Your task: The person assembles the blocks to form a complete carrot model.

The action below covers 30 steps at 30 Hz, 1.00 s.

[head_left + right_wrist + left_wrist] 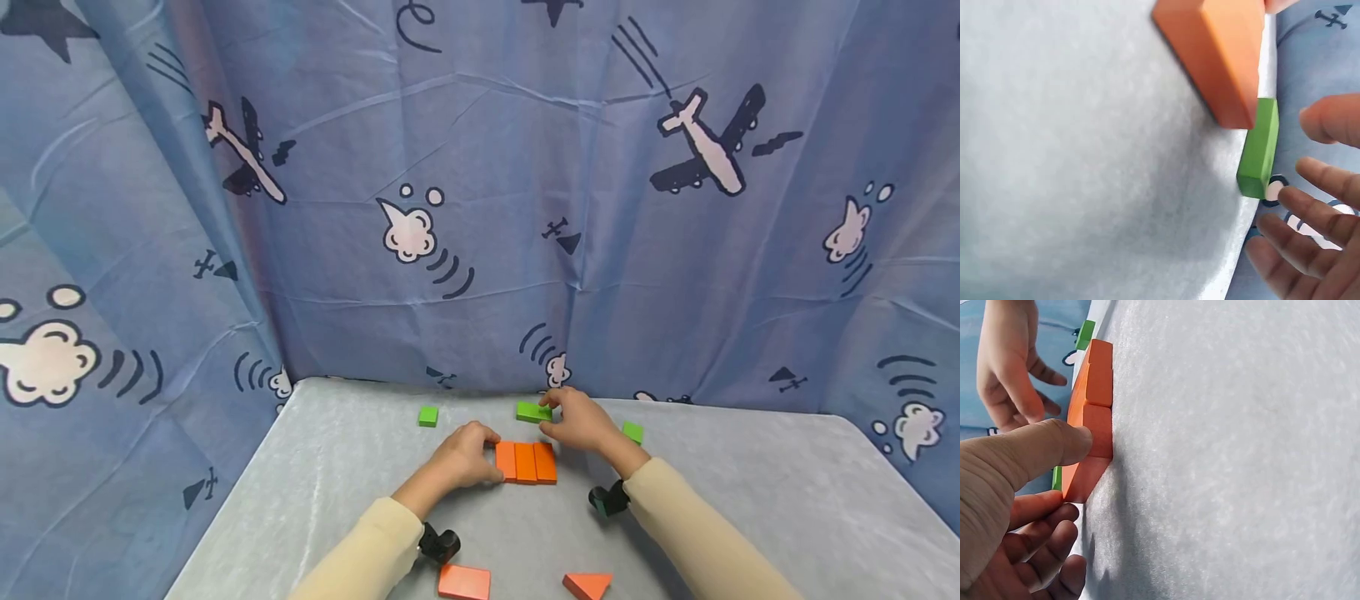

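Left hand [465, 454] pressing thumb on orange blocks [526, 462], mid-table [750, 500]. Behind them, right hand [577, 421], fingers spread, released beside green block [533, 412] per wrist view; open cloth all round.

Three orange blocks [526, 462] lie on a pale grey surface [750, 500], green blocks [533, 412] beyond. The backdrop [480, 208] is blue, patterned with white-and-navy planes and clouds. Sleeves [697, 533] are cream.
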Motion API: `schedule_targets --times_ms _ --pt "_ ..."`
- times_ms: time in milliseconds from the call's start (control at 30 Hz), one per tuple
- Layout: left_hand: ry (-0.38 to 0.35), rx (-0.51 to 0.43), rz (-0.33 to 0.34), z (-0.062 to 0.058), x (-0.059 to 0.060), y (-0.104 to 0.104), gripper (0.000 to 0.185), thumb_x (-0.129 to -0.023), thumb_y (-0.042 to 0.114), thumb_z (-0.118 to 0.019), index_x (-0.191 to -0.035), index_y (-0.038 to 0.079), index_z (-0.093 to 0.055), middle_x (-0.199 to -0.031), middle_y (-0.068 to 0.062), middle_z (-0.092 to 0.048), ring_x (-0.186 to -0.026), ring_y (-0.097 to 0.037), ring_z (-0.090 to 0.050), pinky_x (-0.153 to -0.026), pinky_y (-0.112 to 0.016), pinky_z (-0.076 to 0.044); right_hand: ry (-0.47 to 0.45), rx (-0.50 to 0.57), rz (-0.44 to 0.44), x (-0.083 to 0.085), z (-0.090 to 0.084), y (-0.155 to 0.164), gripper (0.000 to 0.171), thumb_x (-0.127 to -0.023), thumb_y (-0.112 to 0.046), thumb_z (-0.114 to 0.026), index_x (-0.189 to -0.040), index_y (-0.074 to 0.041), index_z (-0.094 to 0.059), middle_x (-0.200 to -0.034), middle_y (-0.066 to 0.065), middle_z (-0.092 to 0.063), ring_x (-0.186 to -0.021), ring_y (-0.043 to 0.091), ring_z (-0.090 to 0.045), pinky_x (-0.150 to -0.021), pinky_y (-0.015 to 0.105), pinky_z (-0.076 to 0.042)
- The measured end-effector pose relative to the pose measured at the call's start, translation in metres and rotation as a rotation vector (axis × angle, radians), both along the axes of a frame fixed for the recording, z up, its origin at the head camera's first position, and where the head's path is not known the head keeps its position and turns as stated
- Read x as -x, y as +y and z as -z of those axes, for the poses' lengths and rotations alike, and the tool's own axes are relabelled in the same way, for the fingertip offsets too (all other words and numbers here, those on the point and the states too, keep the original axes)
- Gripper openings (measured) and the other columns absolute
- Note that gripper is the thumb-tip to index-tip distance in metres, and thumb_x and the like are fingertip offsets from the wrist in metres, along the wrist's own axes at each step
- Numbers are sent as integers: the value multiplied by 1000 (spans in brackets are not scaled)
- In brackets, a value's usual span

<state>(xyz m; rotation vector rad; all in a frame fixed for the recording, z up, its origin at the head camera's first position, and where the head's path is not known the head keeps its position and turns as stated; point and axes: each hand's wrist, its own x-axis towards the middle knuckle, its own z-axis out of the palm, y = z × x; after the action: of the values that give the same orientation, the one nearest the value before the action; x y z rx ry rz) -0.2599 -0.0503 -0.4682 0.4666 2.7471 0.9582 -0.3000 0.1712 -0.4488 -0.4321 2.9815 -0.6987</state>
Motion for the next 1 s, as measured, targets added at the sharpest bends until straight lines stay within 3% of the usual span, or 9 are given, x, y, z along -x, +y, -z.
schedule_targets --times_ms 367,667,1000 --pt "8 36 9 -3 0 1 53 -66 22 -87 -114 5 -69 -113 -6 -68 -110 -23 -60 -94 -37 -49 -3 -35 8 22 11 -5 37 -80 -18 -73 -114 -5 -68 -109 12 -66 -100 26 -61 -88 45 -52" --pt "23 41 14 -2 1 2 53 -65 22 -87 -113 6 -70 -112 -6 -69 -109 -22 -61 -93 -36 -50 4 -32 -23 27 14 -6 30 -81 -10 -72 -109 -1 -69 -107 12 -69 -102 27 -63 -91 46 -50" --pt "7 36 15 -2 1 1 54 -65 23 -86 -114 6 -70 -114 -5 -69 -109 -21 -61 -93 -35 -50 -82 78 -76 18 11 -3 27 -79 -9 -73 -105 -5 -72 -100 7 -70 -88 18 -61 -74 34 -54"
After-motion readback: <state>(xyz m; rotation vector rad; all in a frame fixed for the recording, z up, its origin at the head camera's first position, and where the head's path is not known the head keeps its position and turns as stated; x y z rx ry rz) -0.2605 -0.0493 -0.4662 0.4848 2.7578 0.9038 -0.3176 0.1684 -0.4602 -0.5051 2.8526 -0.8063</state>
